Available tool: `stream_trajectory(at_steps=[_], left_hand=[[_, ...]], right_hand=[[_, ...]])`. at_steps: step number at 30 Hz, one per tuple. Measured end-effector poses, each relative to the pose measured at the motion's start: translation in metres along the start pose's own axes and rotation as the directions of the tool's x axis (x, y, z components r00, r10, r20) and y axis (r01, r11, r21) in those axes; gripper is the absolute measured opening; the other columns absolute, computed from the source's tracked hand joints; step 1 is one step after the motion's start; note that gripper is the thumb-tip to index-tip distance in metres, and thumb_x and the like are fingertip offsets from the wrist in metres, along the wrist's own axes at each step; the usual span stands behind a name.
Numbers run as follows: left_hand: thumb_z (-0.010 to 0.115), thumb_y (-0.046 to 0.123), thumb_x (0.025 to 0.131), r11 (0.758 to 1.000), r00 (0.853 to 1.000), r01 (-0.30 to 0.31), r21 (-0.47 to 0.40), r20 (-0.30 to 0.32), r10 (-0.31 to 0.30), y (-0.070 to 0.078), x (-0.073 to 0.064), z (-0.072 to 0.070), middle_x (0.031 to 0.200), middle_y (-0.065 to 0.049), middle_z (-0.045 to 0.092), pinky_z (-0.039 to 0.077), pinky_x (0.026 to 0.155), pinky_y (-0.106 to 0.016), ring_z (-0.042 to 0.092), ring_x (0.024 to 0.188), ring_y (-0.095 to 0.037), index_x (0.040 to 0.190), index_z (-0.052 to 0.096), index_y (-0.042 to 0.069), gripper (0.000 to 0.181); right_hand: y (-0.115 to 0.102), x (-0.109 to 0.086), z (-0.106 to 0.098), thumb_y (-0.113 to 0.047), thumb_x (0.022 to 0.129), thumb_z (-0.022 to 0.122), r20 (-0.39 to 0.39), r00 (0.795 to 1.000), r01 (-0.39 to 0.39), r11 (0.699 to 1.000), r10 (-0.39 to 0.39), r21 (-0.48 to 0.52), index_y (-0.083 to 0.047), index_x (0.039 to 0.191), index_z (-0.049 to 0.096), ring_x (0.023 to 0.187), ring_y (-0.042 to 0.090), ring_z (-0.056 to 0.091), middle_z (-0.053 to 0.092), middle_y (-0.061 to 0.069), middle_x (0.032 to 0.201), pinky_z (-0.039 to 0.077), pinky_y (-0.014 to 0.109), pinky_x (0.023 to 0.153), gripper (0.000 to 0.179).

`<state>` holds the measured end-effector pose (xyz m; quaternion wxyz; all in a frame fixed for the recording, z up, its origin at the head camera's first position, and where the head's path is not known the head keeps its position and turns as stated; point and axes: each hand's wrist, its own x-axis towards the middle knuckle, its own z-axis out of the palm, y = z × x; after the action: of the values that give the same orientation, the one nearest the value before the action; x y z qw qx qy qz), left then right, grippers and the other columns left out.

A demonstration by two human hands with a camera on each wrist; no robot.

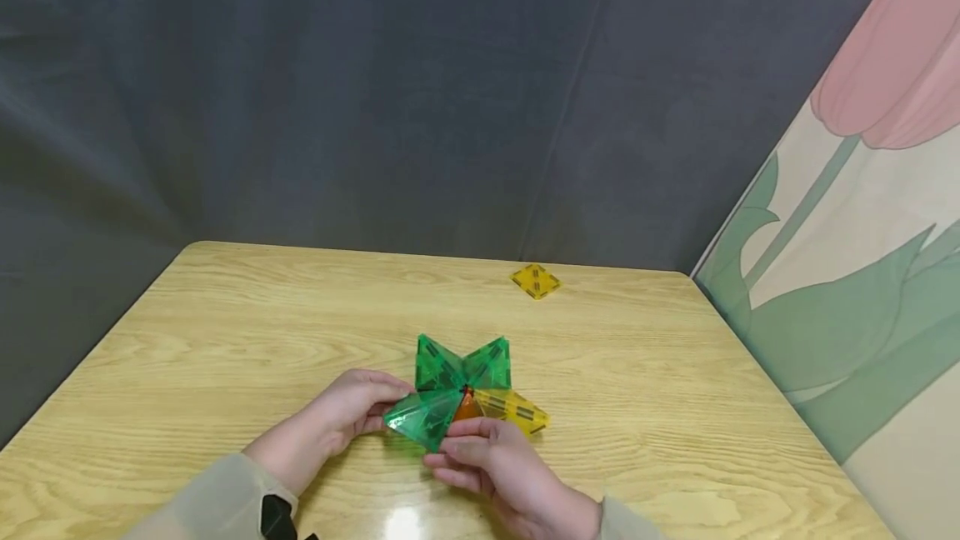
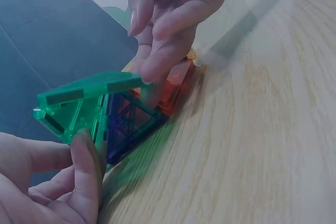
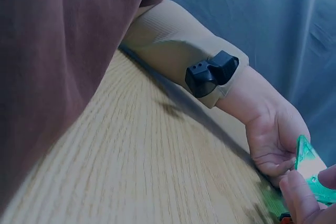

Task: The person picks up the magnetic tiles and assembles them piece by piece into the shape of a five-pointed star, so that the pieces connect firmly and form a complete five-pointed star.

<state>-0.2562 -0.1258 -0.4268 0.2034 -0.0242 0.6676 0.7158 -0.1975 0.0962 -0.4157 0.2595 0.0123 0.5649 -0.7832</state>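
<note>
A star-like build of see-through magnetic tiles rests on the table, with green tiles [image 1: 423, 417] at the left and back, a yellow tile [image 1: 517, 408] at the right and an orange tile [image 1: 468, 407] in the middle. My left hand [image 1: 348, 411] pinches the outer left corner of the front-left green magnetic tile. At that tile's near corner, my right hand [image 1: 498, 465] holds the edge between thumb and fingers. From the left wrist, a blue tile [image 2: 131, 119] shows beneath the tilted green one [image 2: 89, 87]. Right fingers partly cover the orange part.
A separate yellow diamond-shaped piece [image 1: 536, 281] lies near the table's back edge. Behind the wooden table [image 1: 262, 315] hangs a dark curtain [image 1: 337, 107]. A cloth with tulips [image 1: 885, 290] runs along the right side.
</note>
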Motion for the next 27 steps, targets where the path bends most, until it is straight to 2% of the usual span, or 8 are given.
stream_trajectory(at_steps=[10,17,27], left_hand=[[0.063,0.007,0.096,1.0,0.998,-0.006,0.001,-0.064,0.006,-0.0015,0.0013,0.0023,0.083,-0.005,0.071,0.055,0.059,-0.022,0.067,0.069,-0.011,0.108,0.069,-0.01,0.022],[0.062,0.009,0.096,1.0,0.999,-0.018,0.01,-0.04,0.018,-0.0026,0.0,0.0014,0.094,-0.008,0.073,0.058,0.068,-0.028,0.069,0.075,-0.014,0.114,0.066,-0.012,0.028],[0.061,0.016,0.098,1.0,1.0,-0.02,0.008,-0.003,0.021,-0.0027,0.0006,-0.0001,0.093,-0.009,0.073,0.058,0.065,-0.028,0.07,0.076,-0.016,0.12,0.064,-0.01,0.034]], right_hand=[[-0.0012,0.0009,-0.0046,0.005,0.097,0.053,0.052,0.998,-0.032,0.998,0.029,0.058,0.022,0.134,0.035,0.108,0.037,0.064,0.055,0.03,0.118,0.053,0.036,0.091,0.045],[-0.0032,-0.0007,-0.0069,0.002,0.098,0.051,0.098,0.995,-0.024,0.999,0.021,0.036,0.021,0.138,0.033,0.11,0.037,0.062,0.06,0.028,0.119,0.053,0.037,0.092,0.048],[-0.0028,-0.003,-0.0099,0.0,0.097,0.052,0.117,0.993,-0.019,1.0,0.018,0.008,0.02,0.139,0.033,0.11,0.036,0.063,0.061,0.027,0.122,0.054,0.038,0.089,0.051]])
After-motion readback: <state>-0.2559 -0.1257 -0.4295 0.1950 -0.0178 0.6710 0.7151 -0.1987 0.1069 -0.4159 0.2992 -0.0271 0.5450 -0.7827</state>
